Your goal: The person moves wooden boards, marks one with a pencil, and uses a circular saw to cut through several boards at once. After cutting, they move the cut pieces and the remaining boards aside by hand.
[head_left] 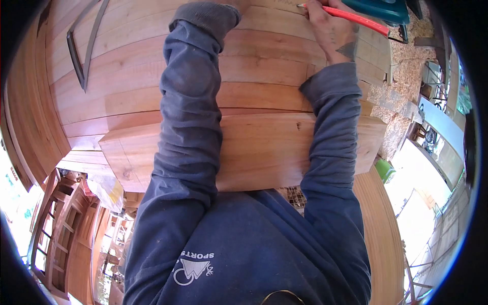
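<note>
My right hand [330, 30] is closed around a red pencil [356, 19], its tip touching the plank surface [269, 46] near the top edge of the view. Faint pencil marks [283, 3] run over the wood beside the tip. Only a sliver of my left hand [244, 4] shows past its dark cuff, over the same planks; its fingers are cut off by the frame. Close to my right hand sits a teal power tool [381, 9]. Under both forearms lies a thick wooden beam [264, 147] along the near side of the planks.
A thin V-shaped metal tool [76, 56] lies on the planks at left. Wood shavings [399, 76] cover the ground at right, near a green object [385, 170]. At lower left stand a wooden frame with compartments [63, 229] and a plastic bag [107, 190].
</note>
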Demonstrator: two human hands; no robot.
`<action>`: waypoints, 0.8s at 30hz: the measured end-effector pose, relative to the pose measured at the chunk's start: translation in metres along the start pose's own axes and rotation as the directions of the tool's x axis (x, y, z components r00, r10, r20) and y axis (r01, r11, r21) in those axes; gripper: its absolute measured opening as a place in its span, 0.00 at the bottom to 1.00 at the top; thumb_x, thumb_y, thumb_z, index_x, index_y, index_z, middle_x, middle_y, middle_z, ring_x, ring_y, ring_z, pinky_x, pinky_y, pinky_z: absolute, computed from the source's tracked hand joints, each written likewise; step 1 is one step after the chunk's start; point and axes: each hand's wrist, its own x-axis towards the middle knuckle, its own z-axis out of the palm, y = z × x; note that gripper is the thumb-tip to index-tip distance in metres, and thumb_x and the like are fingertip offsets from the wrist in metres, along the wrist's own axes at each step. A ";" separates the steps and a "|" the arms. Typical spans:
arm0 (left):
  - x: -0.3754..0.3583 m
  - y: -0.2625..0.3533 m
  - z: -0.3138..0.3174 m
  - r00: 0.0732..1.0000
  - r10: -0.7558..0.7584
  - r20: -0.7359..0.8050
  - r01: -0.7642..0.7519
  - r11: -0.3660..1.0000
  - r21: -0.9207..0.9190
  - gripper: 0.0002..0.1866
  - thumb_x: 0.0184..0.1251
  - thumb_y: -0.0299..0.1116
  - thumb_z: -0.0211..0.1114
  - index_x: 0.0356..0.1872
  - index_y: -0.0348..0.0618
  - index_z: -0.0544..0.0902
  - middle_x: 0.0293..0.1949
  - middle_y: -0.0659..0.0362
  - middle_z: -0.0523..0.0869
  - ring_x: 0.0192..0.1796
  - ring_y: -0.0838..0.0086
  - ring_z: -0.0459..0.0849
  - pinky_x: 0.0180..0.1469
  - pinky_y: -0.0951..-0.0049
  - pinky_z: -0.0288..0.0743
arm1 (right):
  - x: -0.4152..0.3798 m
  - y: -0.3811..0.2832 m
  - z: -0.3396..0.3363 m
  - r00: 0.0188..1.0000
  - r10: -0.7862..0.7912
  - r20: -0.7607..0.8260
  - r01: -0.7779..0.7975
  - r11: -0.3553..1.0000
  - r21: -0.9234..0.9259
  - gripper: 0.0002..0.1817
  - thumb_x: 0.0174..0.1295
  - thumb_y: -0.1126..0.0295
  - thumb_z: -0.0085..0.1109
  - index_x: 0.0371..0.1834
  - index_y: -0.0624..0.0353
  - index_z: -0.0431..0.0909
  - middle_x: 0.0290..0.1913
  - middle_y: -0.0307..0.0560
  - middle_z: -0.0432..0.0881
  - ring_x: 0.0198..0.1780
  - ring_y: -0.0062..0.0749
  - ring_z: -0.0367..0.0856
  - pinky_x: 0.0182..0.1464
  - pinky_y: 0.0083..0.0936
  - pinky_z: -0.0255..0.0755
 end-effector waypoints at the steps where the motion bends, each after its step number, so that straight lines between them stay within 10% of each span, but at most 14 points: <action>1: 0.002 -0.003 0.003 1.000 -0.005 0.000 0.005 1.000 0.005 0.15 0.66 0.35 0.67 0.44 0.32 0.90 0.39 0.41 0.91 0.43 0.51 0.91 0.49 0.58 0.83 | 0.000 0.000 0.000 1.000 0.006 -0.006 -0.006 1.000 0.018 0.11 0.62 0.63 0.64 0.32 0.61 0.85 0.28 0.43 0.88 0.33 0.31 0.85 0.41 0.29 0.77; 24: 0.008 -0.012 0.012 0.994 -0.088 0.067 0.086 0.996 0.037 0.16 0.70 0.42 0.67 0.49 0.43 0.90 0.44 0.49 0.91 0.46 0.54 0.89 0.54 0.58 0.81 | 0.008 0.010 0.002 0.997 0.060 0.041 -0.069 0.958 0.277 0.13 0.63 0.60 0.66 0.34 0.61 0.87 0.30 0.42 0.88 0.35 0.28 0.86 0.41 0.28 0.78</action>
